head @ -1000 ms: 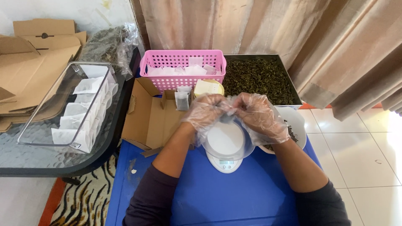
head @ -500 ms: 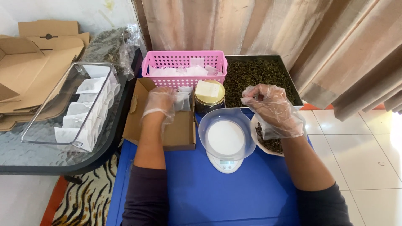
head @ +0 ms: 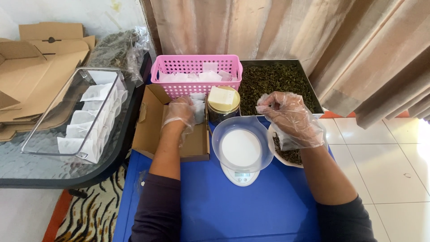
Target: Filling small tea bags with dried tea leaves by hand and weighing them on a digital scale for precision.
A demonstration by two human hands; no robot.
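Sitting between the hands, a clear bowl (head: 242, 142) is resting empty on the white scale (head: 241, 174). The gloved left hand (head: 180, 113) is pinching a small white sachet (head: 197, 110) over the cardboard box (head: 156, 130); the right hand (head: 289, 117), fingers curled, holding what I cannot tell, is hovering beyond the leaf dish (head: 290, 154). Loose gloves risk snagging and knocking the bowl. Compared with half a second ago, the left hand is sitting slightly nearer the jar (head: 223, 105).

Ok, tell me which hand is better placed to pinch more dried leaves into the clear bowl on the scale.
Probably the right hand: it hangs just above the white bowl of leaves, beside the clear bowl. The left hand is over the cardboard box, at the sachets.
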